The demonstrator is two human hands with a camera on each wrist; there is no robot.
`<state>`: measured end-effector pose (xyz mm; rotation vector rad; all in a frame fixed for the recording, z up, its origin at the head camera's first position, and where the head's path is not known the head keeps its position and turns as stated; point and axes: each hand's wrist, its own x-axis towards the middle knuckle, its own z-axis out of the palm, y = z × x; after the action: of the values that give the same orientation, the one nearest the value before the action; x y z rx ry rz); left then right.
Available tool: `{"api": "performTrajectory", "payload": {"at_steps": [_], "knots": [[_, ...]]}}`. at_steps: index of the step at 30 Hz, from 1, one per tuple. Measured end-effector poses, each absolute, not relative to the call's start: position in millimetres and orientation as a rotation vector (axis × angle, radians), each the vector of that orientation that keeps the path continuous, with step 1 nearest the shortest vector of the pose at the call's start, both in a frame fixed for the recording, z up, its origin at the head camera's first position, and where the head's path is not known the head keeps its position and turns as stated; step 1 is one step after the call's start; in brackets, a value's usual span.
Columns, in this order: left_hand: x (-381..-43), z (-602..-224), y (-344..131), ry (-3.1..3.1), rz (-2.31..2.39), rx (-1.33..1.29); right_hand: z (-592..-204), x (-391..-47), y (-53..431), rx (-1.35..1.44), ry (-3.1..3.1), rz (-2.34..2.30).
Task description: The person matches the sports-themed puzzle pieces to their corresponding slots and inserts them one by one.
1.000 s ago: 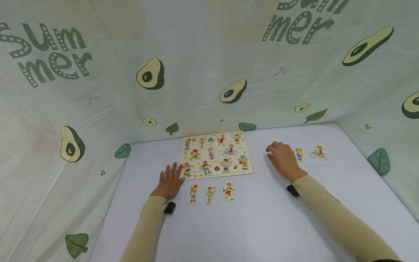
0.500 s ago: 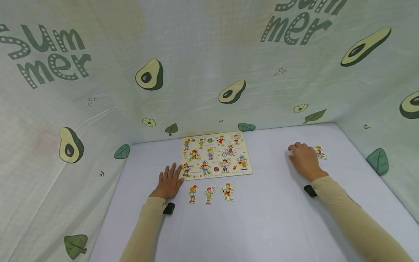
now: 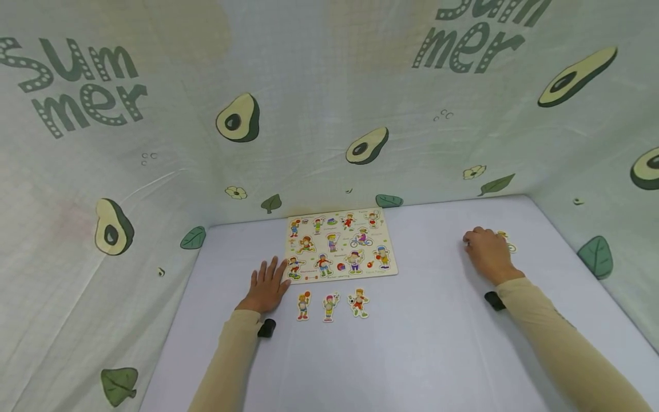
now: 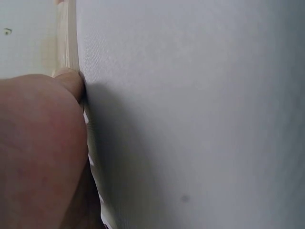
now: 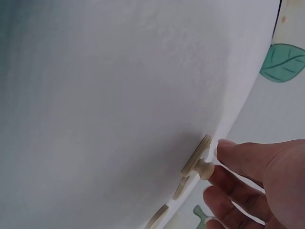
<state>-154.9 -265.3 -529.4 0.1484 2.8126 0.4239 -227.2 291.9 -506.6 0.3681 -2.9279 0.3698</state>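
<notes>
My left hand point(image 3: 265, 285) lies flat with spread fingers at the left edge of the wooden knob puzzle board point(image 3: 340, 221), its fingertips at the edge. In the left wrist view the thumb point(image 4: 71, 83) meets the board's side. On the right, my right hand point(image 3: 488, 256) reaches over the tabletop with bent fingers. The right wrist view shows its thumb and fingers point(image 5: 238, 191) around the pale knob of a wooden puzzle piece point(image 5: 194, 157); the index fingertip is right at the knob, the thumb apart from it. A cyclist piece point(image 3: 511, 247) is partly hidden behind this hand.
Below the board lie three figure pieces: one with a basketball point(image 3: 304, 306), one in a pink cap point(image 3: 329, 307), and a soccer player point(image 3: 358, 303). A printed cloth backdrop point(image 3: 309, 68) hangs behind the white tabletop point(image 3: 412, 343).
My right hand has moved to the right, over the spot where the fisherman piece lay, and now covers part of the cyclist piece. The left hand has stayed in place.
</notes>
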Motion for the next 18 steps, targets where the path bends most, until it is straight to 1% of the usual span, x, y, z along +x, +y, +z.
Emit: {"api": "performTrajectory", "payload": {"at_steps": [9, 18], "knots": [[-148.6, -517.4, -258.5, 2.831, 0.463, 0.146, -508.3, -230.4, 298.0, 0.303, -2.966, 0.370], [-154.8, -530.1, -264.7, 2.815, 0.424, 0.138, -505.8, -232.1, 298.0, 0.317, -2.972, 0.384]]}}
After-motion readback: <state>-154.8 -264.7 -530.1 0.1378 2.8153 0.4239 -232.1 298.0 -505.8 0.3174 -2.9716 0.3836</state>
